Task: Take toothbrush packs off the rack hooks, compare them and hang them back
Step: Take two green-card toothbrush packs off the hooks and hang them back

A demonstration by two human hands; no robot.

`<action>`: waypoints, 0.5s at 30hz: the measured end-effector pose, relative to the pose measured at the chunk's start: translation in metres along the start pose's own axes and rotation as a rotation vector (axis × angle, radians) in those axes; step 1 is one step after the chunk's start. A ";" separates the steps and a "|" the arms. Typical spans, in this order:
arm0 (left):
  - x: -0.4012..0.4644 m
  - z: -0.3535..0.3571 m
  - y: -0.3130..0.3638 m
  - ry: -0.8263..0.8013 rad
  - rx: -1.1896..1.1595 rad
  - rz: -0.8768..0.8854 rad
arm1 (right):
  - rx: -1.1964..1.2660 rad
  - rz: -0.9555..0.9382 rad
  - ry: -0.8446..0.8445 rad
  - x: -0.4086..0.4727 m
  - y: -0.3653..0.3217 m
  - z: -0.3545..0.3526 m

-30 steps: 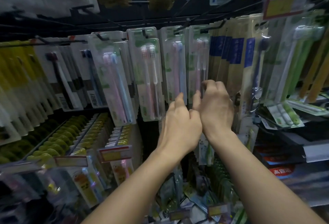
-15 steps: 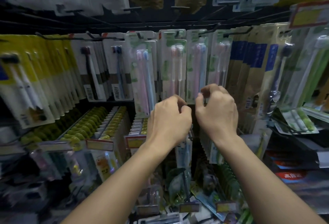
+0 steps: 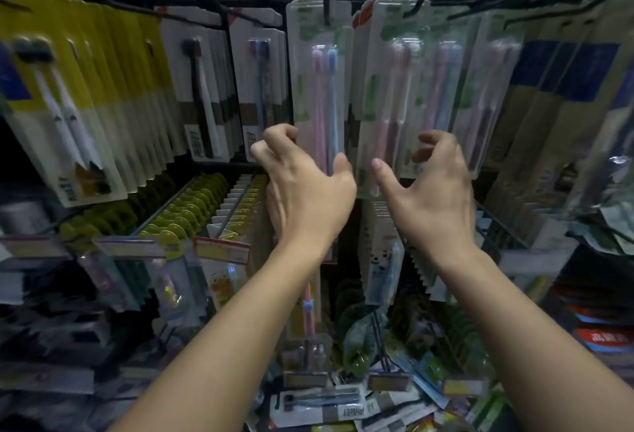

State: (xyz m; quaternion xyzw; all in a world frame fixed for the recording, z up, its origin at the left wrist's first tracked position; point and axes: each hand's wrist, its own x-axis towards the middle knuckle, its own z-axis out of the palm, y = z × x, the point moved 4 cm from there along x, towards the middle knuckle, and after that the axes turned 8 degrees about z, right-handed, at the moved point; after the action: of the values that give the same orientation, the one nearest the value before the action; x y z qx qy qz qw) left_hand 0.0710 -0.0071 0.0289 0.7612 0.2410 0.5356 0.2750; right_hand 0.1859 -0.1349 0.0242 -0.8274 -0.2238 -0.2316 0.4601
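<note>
A clear pack with a pink and a blue toothbrush (image 3: 320, 81) hangs from a rack hook (image 3: 326, 7). My left hand (image 3: 305, 188) grips its lower end, fingers curled round the left edge and thumb on the front right. To the right hangs a second clear pack with pale pink brushes (image 3: 394, 88) on its own hook (image 3: 417, 6). My right hand (image 3: 435, 191) is spread in front of that pack's lower end, thumb near the left edge and fingers bent over the right. It closes on nothing.
Yellow-carded packs (image 3: 85, 88) fill the hooks at left, white-carded dark brushes (image 3: 202, 88) beside them, and blue and tan packs (image 3: 555, 105) at right. Lower hooks carry price tags (image 3: 221, 249) and children's brushes. Loose packs (image 3: 329, 400) lie in a heap below.
My hands were close together in front of the packs and have moved apart. The left has taken hold of the pink and blue pack, and the right has opened.
</note>
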 end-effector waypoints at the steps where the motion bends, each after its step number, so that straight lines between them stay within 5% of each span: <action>1: 0.002 0.002 -0.003 -0.015 0.007 -0.013 | -0.006 0.009 0.003 0.000 -0.001 0.002; 15: 0.011 0.004 -0.024 0.046 0.038 -0.008 | -0.004 0.006 0.062 -0.003 -0.006 0.012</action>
State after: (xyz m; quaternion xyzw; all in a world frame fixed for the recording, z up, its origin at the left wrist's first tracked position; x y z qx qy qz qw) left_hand 0.0763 0.0173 0.0187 0.7529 0.2604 0.5470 0.2571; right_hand 0.1823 -0.1227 0.0207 -0.8215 -0.2063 -0.2561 0.4658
